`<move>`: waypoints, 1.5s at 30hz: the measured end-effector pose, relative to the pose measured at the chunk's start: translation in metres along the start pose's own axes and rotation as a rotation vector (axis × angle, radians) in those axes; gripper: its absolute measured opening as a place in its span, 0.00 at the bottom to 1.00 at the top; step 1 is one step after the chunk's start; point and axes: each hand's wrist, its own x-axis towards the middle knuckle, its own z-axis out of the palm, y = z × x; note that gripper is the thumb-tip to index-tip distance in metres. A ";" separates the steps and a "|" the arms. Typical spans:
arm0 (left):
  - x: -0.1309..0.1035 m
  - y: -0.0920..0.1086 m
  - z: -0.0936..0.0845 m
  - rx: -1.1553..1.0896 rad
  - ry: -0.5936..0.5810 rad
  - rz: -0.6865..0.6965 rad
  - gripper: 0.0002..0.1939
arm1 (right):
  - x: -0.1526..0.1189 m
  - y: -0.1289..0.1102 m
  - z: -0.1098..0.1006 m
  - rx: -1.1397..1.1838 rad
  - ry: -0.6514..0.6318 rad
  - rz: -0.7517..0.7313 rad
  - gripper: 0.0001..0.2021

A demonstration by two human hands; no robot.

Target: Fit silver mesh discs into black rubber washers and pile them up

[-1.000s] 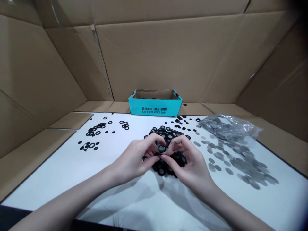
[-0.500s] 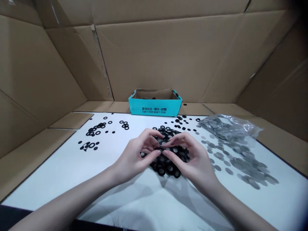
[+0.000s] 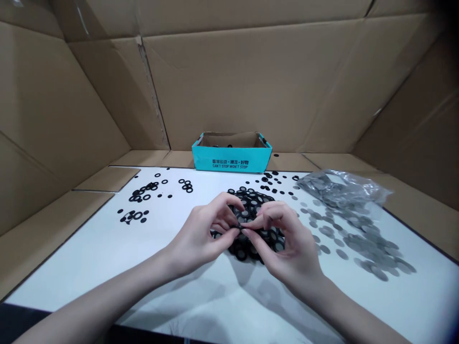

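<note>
My left hand [image 3: 206, 236] and my right hand [image 3: 292, 239] meet fingertip to fingertip over the middle of the white table. Between their thumbs and forefingers is a small black ring [image 3: 238, 227], pinched from both sides and mostly covered by the fingers. Whether a disc sits inside it cannot be made out. Just below and behind the hands lies a heap of black rings [image 3: 241, 253], many with a grey disc in the centre. Both hands hide part of that heap.
A turquoise box [image 3: 232, 159] with a few dark pieces inside stands at the back. Loose black rings [image 3: 147, 197] lie at the left, small black discs [image 3: 282, 193] behind the heap. Grey discs [image 3: 362, 243] spread at the right beside a clear plastic bag [image 3: 344, 188]. Cardboard walls [image 3: 244, 86] surround the table.
My right hand's fingers have curled in more, and its forefinger and thumb now pinch closer at the ring. The left hand has barely moved.
</note>
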 end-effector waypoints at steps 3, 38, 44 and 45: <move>-0.001 -0.003 0.000 -0.005 0.028 0.055 0.13 | 0.002 -0.002 -0.001 0.039 0.013 0.064 0.10; 0.008 -0.021 -0.004 0.286 0.029 0.721 0.25 | 0.015 -0.003 -0.009 0.635 -0.341 0.503 0.18; 0.009 -0.018 -0.003 0.395 0.078 0.733 0.20 | 0.011 -0.002 -0.007 0.634 -0.352 0.498 0.17; 0.009 -0.019 -0.003 0.402 0.087 0.742 0.19 | 0.011 -0.002 -0.006 0.631 -0.360 0.493 0.17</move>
